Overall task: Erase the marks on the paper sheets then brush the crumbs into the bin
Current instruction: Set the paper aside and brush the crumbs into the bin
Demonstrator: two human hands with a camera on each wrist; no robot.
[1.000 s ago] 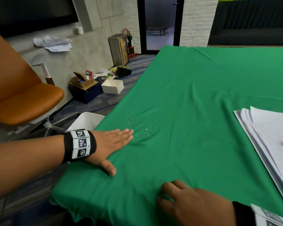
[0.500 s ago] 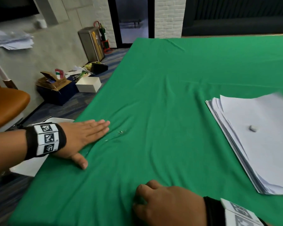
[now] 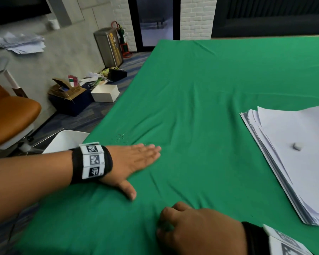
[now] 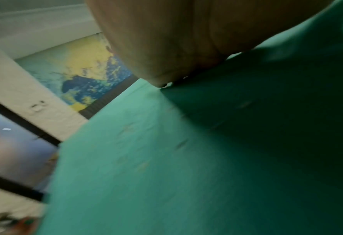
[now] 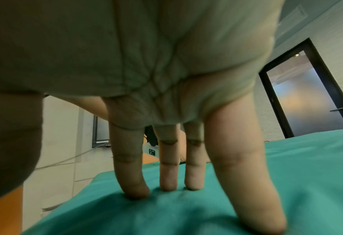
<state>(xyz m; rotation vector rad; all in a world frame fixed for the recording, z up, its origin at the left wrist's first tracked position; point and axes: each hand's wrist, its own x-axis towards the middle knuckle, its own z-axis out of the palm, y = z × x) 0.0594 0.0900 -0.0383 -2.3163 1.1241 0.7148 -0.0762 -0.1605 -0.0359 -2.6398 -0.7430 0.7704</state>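
Off the tabletop's left edge, just behind my left wrist, the white bin is sitting on the floor. I am laying my left hand flat on the green cloth, its fingers straight and pressed together, thumb sticking out toward me. The crumbs are lying in a small scatter just beyond those fingers, on the bin side, near the edge; I cannot tell whether any are touching my hand. The left wrist view is showing only blurred cloth under my palm.

To the right of that and nearer me, I am propping my right hand on the cloth, its fingers bent down and slightly spread, tips pressing into the wrinkled fabric and holding nothing.

Well to the right of both hands, the stack of paper sheets is lying fanned on the cloth, and a small white eraser is resting on the top sheet.
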